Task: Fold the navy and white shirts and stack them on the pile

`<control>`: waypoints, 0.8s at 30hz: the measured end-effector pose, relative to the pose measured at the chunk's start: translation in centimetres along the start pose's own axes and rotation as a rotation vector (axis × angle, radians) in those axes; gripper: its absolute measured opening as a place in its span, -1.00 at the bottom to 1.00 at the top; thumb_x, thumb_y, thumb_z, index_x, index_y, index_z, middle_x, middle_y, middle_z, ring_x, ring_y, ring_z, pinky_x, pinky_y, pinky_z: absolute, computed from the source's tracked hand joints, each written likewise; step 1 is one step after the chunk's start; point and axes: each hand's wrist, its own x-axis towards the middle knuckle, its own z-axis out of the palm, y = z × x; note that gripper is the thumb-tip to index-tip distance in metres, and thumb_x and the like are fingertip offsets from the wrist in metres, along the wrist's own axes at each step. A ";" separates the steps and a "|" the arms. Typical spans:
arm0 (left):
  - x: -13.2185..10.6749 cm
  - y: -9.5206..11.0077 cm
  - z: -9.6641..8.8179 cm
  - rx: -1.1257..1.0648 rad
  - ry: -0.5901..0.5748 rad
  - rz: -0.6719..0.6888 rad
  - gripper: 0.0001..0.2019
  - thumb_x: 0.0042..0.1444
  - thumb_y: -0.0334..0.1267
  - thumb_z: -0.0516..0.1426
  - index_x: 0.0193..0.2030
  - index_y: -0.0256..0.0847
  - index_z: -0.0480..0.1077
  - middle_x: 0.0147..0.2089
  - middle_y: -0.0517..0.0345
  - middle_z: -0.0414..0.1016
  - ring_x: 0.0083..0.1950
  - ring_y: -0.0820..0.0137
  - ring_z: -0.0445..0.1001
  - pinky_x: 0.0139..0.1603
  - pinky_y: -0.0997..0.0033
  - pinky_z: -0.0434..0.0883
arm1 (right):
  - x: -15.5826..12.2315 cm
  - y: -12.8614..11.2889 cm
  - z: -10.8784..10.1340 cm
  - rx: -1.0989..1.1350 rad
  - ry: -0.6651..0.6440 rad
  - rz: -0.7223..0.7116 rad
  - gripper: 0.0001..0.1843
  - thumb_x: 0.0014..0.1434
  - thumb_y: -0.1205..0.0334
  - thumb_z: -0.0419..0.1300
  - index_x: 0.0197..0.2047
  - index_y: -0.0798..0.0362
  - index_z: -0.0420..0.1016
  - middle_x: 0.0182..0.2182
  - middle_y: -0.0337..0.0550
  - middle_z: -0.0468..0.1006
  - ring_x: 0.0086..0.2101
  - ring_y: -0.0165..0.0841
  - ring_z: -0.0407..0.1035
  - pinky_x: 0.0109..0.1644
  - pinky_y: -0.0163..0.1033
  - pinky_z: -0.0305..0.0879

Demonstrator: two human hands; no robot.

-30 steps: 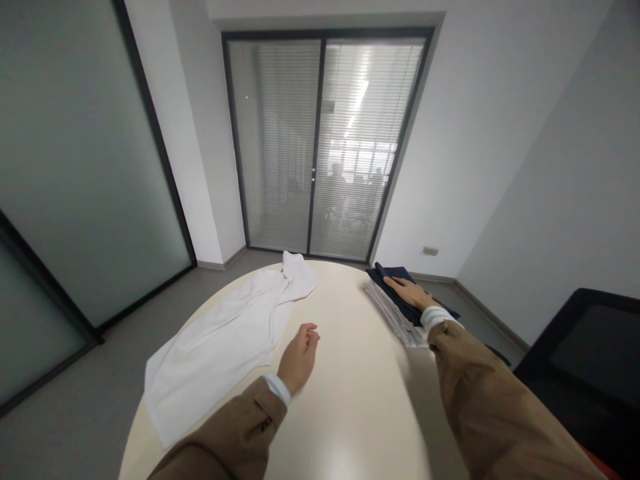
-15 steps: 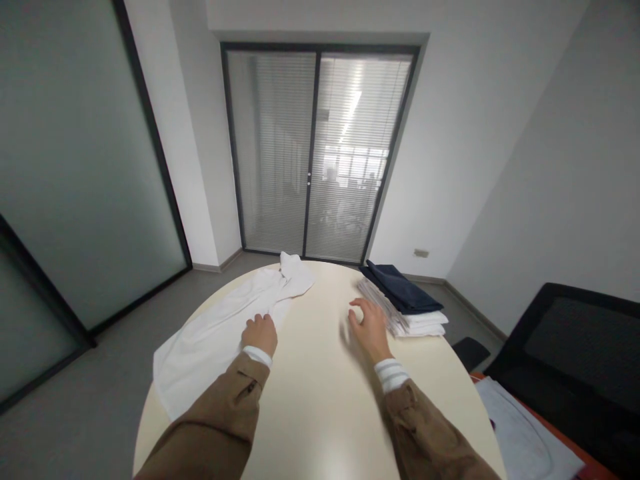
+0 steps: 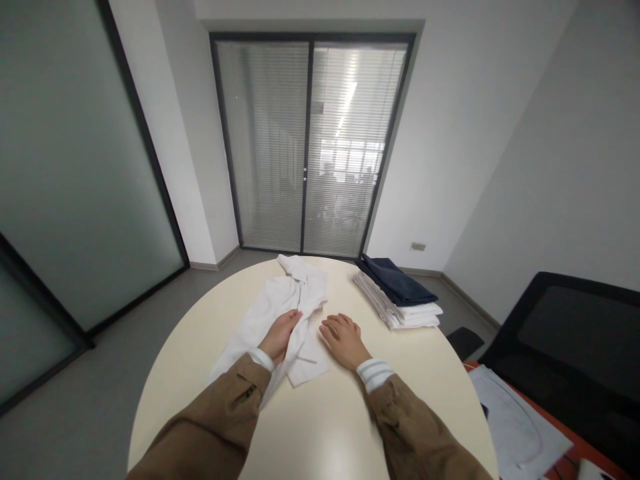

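Note:
A white garment [image 3: 267,303], most likely a shirt, lies rumpled across the left and middle of the round table [image 3: 320,437]. My left hand [image 3: 281,333] is closed on its fabric, pinching an edge that is lifted and partly turned over. Part of the cloth is hidden under my left forearm. My right hand [image 3: 345,340] hovers or rests just right of the garment, palm down, fingers loosely bent and apart, holding nothing. Whether it touches the table is unclear.
At the table's right rear is a stack of folded white clothes [image 3: 417,315] with a dark navy folded garment [image 3: 400,283] on top. A black mesh chair [image 3: 575,360] stands to the right, beside white sheets or cloth [image 3: 515,420] on an orange surface. Glass doors [image 3: 305,147] are behind.
My left hand has drawn the white garment's edge to the right, and the cloth is now bunched nearer the middle. My right hand has moved left, away from the folded stack.

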 end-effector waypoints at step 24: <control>4.7 -0.9 -14.6 -0.562 1.078 0.246 -0.84 -0.21 -0.38 0.06 -0.40 -0.17 0.26 -0.39 0.17 0.35 -0.30 0.30 0.39 -0.21 0.24 0.41 | -0.3 -0.4 -1.5 -0.162 -0.125 -0.321 -0.74 0.36 0.25 -0.04 -0.09 0.00 0.48 0.11 -0.06 0.45 0.21 -0.19 0.15 0.26 0.05 0.01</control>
